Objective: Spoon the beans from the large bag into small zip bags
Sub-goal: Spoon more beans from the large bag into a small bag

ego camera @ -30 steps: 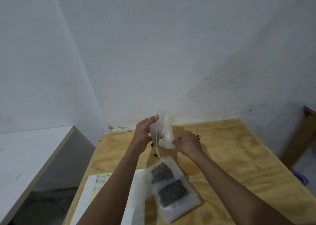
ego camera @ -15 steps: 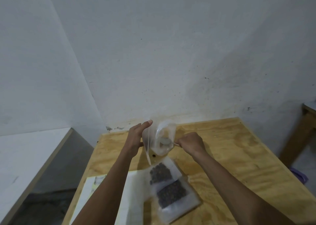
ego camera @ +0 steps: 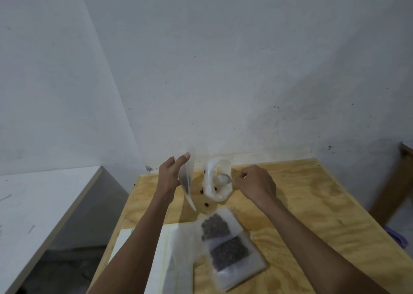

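My left hand [ego camera: 171,175] holds a small clear zip bag [ego camera: 187,183] upright above the wooden table [ego camera: 301,204], thumb along its top edge. Just right of it stands the large white plastic bag [ego camera: 215,182], its mouth open and nearly empty of beans. My right hand [ego camera: 254,184] grips the handle of a metal spoon [ego camera: 223,178] whose bowl is inside that bag's mouth. Two filled zip bags of dark beans [ego camera: 225,240] lie flat on the table nearer to me. A few loose beans [ego camera: 206,204] are scattered between the bags.
A stack of empty zip bags and white paper [ego camera: 169,260] lies at the table's near left. A white shelf [ego camera: 44,204] sits to the left across a gap. A wooden piece of furniture [ego camera: 393,182] stands at the right. The wall is close behind.
My left hand lifted the small zip bag slightly up and left, away from the large bag. The spoon in my right hand went into the large bag's mouth. The camera moved closer.
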